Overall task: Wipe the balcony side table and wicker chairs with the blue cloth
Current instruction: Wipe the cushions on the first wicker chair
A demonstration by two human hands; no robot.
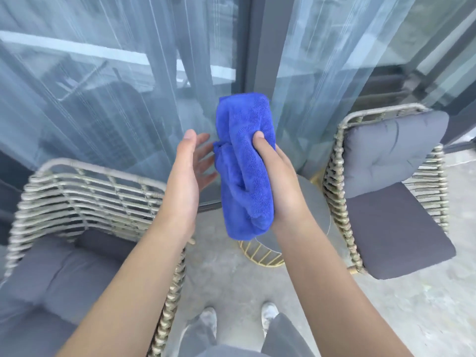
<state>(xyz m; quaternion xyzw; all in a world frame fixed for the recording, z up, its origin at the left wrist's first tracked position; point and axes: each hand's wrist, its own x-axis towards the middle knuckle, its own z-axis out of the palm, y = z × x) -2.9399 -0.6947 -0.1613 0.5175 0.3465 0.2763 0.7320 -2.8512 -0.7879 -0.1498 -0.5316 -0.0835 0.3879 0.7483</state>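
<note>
head view: the right hand (277, 176) grips the bunched blue cloth (244, 166) upright in the air, thumb pressed into its folds, while the left hand (192, 163) hangs released just beside it, fingers straight, not clearly touching. this looks like readying the cloth before any wiping; next it likely needs folding into a pad and lowering onto the round tabletop (313, 202), which sits below the right forearm between the left wicker chair (85, 191) and the right wicker chair (340, 176). each chair holds grey cushions (394, 222); no other containers show
</note>
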